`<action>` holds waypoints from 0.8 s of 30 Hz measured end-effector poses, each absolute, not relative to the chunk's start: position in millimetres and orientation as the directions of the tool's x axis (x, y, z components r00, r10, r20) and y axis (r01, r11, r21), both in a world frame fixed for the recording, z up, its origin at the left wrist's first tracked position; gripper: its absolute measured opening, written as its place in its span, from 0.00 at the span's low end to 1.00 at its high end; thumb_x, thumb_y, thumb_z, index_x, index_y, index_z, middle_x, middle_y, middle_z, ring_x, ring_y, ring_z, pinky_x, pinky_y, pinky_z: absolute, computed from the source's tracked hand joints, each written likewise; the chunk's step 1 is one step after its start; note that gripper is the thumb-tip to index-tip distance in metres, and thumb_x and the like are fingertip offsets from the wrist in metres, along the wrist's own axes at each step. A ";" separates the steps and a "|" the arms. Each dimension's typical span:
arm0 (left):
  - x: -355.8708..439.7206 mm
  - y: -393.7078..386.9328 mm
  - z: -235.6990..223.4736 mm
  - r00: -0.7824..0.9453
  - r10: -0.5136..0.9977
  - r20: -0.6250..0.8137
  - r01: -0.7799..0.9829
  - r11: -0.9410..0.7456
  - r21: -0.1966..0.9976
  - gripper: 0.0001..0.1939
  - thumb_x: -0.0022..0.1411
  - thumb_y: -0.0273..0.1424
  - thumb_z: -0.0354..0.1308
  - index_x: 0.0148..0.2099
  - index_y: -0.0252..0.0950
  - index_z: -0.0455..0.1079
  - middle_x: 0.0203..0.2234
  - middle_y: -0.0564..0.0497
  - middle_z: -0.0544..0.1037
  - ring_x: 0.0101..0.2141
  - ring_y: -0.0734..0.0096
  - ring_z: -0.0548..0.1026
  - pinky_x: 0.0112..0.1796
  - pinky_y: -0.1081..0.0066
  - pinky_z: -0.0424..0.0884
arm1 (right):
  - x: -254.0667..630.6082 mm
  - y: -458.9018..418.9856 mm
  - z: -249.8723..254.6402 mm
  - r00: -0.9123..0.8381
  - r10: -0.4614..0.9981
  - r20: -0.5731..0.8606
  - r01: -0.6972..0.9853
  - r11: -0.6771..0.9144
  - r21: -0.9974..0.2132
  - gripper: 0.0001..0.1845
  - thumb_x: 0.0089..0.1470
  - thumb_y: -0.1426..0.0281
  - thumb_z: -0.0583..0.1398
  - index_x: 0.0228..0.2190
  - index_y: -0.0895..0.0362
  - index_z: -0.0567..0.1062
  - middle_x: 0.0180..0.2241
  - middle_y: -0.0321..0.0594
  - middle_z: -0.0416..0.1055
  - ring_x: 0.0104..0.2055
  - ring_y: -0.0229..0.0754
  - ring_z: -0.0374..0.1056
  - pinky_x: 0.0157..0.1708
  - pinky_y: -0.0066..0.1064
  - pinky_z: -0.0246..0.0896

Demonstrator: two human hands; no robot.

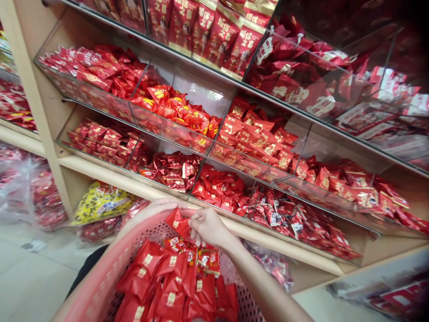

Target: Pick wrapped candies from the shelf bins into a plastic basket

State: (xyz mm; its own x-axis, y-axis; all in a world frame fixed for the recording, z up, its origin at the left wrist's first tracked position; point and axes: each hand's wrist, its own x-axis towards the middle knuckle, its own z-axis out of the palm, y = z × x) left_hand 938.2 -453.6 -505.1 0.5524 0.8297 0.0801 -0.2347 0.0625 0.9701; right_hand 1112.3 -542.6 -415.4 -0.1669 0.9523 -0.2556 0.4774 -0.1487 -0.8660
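A pink perforated basket [100, 286] sits close under me, filled with several red candy packets [167, 281]. My right hand [209, 228] reaches over the basket's far rim with fingers pinched on a red packet [177, 222]. My left hand [157, 208] curls over the basket's far rim and touches the same packet from the left. Just beyond the hands, clear shelf bins hold red wrapped sweets [217, 188].
Tiered clear acrylic bins [167, 129] of red packets fill the wooden shelving [43, 120]. A yellow bag [100, 203] and plastic-wrapped red goods [40, 197] lie on the lowest level at left. Pale floor tiles [30, 277] show at bottom left.
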 end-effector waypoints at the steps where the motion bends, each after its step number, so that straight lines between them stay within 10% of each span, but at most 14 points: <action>1: 939.2 -454.5 -503.9 0.599 0.796 0.081 -0.241 0.083 0.967 0.14 0.52 0.34 0.59 0.40 0.32 0.75 0.37 0.50 0.77 0.42 0.62 0.71 0.50 0.66 0.58 | 1110.1 -541.4 -415.1 -0.177 0.951 -0.256 0.487 -0.141 -0.862 0.16 0.49 0.79 0.50 0.13 0.58 0.62 0.09 0.27 0.62 0.07 0.28 0.55 0.06 0.17 0.47; 24: 945.5 -454.5 -505.0 0.577 0.817 0.008 -0.351 0.239 0.905 0.15 0.48 0.33 0.65 0.35 0.29 0.69 0.30 0.49 0.75 0.31 0.72 0.71 0.36 0.73 0.66 | 1122.4 -533.5 -420.1 -0.098 0.966 -0.238 0.367 -0.187 -0.911 0.07 0.51 0.75 0.54 0.22 0.58 0.62 0.11 0.28 0.66 0.08 0.29 0.57 0.06 0.17 0.47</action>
